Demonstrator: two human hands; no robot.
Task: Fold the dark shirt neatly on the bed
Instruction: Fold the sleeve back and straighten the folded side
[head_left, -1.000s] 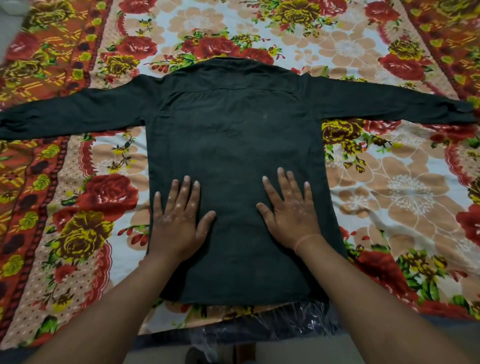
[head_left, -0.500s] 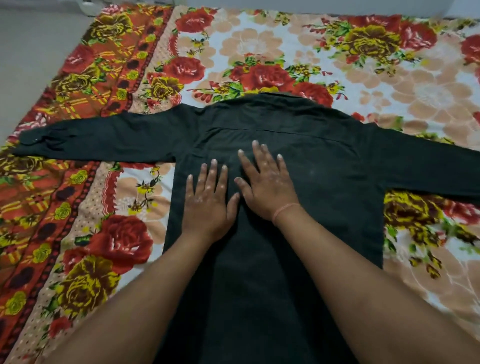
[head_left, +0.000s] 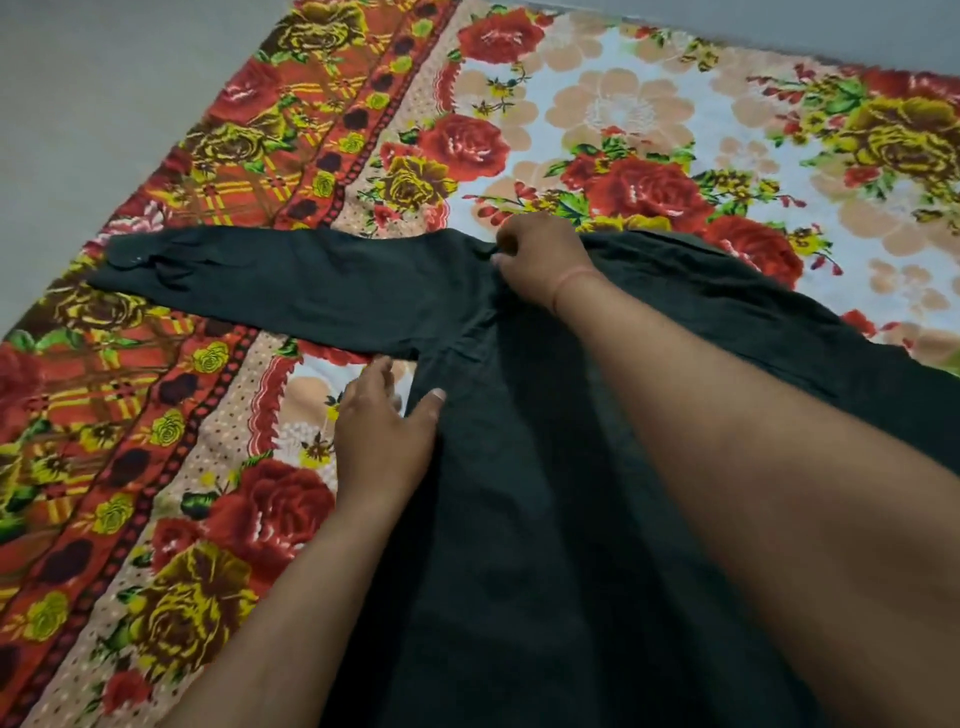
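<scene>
The dark shirt (head_left: 519, 545) lies back up on the floral bedsheet (head_left: 623, 114). Its left sleeve (head_left: 260, 283) stretches straight out to the left, and my right forearm hides much of its right half. My right hand (head_left: 540, 260) has its fingers curled and pinches the fabric at the shirt's left shoulder, beside the collar. My left hand (head_left: 384, 431) sits at the left side seam just below the armpit. Its thumb lies on top of the cloth and its fingers run along the edge, gripping it.
The sheet's red and orange border (head_left: 171, 364) runs along the left side of the bed. Grey floor (head_left: 78, 104) lies beyond it at the upper left. A bare stretch of sheet extends past the collar.
Both hands left the flat middle of the shirt's back. The right hand went up to the left shoulder and pinched it; the left hand slid out to the left side seam. The view swung left.
</scene>
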